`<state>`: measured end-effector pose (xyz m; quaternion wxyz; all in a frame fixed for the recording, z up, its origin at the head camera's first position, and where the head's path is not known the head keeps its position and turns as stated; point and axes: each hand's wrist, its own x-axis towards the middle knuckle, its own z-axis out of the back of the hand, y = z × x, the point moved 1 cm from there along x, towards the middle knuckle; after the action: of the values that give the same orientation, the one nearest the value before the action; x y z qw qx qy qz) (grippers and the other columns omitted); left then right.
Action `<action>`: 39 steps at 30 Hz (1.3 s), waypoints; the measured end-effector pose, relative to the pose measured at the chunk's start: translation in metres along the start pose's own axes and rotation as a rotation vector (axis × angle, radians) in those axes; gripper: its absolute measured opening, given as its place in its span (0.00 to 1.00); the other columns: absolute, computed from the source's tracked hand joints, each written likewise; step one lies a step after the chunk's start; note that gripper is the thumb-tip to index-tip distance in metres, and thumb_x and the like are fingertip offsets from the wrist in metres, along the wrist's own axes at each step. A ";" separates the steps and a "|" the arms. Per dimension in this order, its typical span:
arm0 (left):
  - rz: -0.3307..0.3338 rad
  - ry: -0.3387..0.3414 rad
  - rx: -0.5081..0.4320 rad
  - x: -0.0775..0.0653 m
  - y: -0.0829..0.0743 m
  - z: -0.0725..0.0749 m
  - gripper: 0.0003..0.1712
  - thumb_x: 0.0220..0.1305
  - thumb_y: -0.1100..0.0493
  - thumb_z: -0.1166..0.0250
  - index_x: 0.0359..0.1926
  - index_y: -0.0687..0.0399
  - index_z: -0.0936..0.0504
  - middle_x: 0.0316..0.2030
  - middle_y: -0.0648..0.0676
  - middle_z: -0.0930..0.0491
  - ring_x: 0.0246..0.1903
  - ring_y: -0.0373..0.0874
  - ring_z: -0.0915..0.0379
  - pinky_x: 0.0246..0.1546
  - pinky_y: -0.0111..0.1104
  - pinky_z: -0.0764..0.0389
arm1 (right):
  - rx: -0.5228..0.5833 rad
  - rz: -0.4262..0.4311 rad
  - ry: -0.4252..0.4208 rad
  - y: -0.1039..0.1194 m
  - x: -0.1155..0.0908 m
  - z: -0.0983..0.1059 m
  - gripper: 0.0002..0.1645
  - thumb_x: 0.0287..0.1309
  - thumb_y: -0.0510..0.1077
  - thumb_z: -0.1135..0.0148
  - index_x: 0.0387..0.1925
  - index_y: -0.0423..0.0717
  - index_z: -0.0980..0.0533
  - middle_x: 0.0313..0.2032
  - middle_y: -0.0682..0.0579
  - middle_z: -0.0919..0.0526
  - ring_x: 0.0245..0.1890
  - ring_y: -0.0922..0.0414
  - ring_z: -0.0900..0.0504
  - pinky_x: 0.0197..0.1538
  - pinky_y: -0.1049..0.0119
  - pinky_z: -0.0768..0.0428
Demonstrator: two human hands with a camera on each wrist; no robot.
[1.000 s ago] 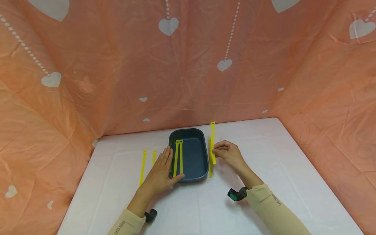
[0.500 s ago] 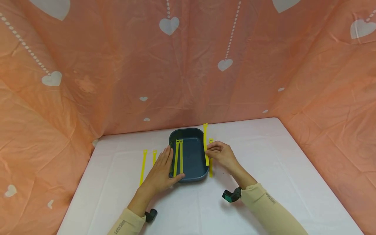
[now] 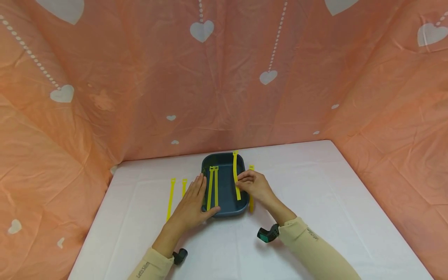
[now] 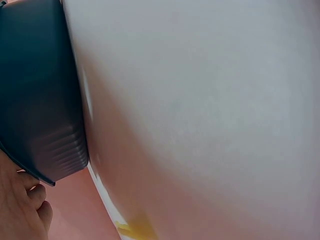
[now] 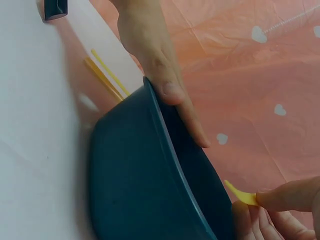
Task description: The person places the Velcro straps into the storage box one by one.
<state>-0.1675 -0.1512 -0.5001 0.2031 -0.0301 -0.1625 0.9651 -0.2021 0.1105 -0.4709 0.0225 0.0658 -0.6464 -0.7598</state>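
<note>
- Shifted leftward since a second ago: the right hand (image 3: 257, 188) and its yellow slotted strap (image 3: 235, 167), from beside the dark blue-grey plastic bin (image 3: 229, 190) to above its right half; the left hand (image 3: 190, 204) and bin have stayed put.
- Right thumb and fingertips pinch that strap below its middle; it bows slightly, slotted end toward the table's far edge, and the right wrist view shows it above the rim.
- Left hand lies flat and open, straight fingers along the bin's left rim, thumb at its near left corner.
- That bin stands near the middle of the far edge of the white-covered table (image 3: 315, 186), long sides pointing away from the person.
- Inside its left half, two yellow straps (image 3: 216, 186) lie side by side, slotted ends far.
- Just outside its right wall, another strap (image 3: 251, 206) lies partly hidden by the right hand.
- Toward the table's left edge, two more straps (image 3: 170, 198) lie apart, one largely hidden by the left hand.
- Behind everything hangs an orange-pink curtain (image 3: 227, 97) with white hearts.
</note>
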 end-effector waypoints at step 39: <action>0.018 0.010 -0.032 0.002 -0.001 0.000 0.68 0.70 0.22 0.40 0.86 0.61 0.62 0.87 0.58 0.68 0.86 0.53 0.71 0.85 0.50 0.58 | -0.055 -0.084 0.039 -0.002 0.017 -0.051 0.08 0.66 0.33 0.28 0.45 0.35 0.17 0.35 0.45 0.10 0.30 0.58 0.13 0.42 0.60 0.10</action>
<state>-0.1685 -0.1498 -0.4998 0.1947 -0.0395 -0.1765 0.9640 -0.2118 0.0592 -0.4815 0.0050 0.1072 -0.6212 -0.7763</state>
